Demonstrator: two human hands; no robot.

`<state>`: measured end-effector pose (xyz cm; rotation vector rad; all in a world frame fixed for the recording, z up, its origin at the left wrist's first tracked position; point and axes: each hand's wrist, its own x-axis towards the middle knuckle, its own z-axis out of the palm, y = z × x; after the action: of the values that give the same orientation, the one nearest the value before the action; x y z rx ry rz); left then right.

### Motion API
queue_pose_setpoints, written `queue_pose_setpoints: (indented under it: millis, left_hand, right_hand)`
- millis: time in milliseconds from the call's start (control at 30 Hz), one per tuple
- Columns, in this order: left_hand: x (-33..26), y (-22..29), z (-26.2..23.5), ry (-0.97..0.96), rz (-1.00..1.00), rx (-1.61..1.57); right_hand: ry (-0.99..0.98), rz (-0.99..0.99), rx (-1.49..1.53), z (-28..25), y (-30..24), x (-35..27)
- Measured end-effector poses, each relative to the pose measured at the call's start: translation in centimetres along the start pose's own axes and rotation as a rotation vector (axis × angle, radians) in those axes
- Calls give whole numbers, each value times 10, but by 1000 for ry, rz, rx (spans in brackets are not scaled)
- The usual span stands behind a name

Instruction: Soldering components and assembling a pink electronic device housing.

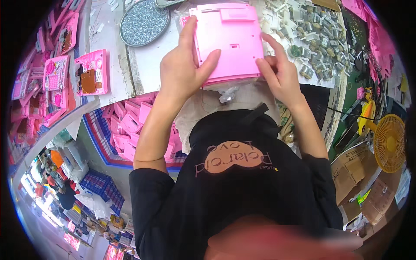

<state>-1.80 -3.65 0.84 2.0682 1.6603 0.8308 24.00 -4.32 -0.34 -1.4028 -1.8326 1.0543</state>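
Note:
A pink plastic casing (229, 47) lies at the table's near edge, its flat face up, with a raised rectangular part at the far end, a small slot in the middle and small holes. My left hand (184, 67) grips its left side, thumb on the top face and fingers along the edge. On the opposite side, my right hand (279, 71) holds the right edge between thumb and fingers. What lies beneath the casing is mostly hidden; some clear plastic (228, 94) shows just below its near edge.
Beyond my left hand stands a round tray (161, 34) of small metal screws. Small metal and white parts (318, 39) are heaped at the right. Pink casings with circuit boards (92, 71) sit at the left, more pink pieces (130, 123) below. A yellow fan (389, 143) stands right.

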Motion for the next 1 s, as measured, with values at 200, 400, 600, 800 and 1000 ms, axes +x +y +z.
queue_pose_setpoints:
  millis: [200, 400, 600, 800, 1000]
  left_hand:
    - [-15, -5, -5, -51, -216, -209]
    - [-30, 2, 5, -21, -306, -83]
    - [-35, -7, 16, 22, -253, -126]
    - [-36, -10, -18, -307, -383, -387]
    - [-47, -3, -21, -232, -18, -233]
  right_hand:
    - [-113, -229, -163, -2, 8, 18]
    - [-122, -269, -302, -1, 2, 17]
    - [-234, -240, -610, -12, -10, 23]
    - [-360, -284, -712, -26, -22, 35]
    - [-330, -334, -590, -26, -19, 34]
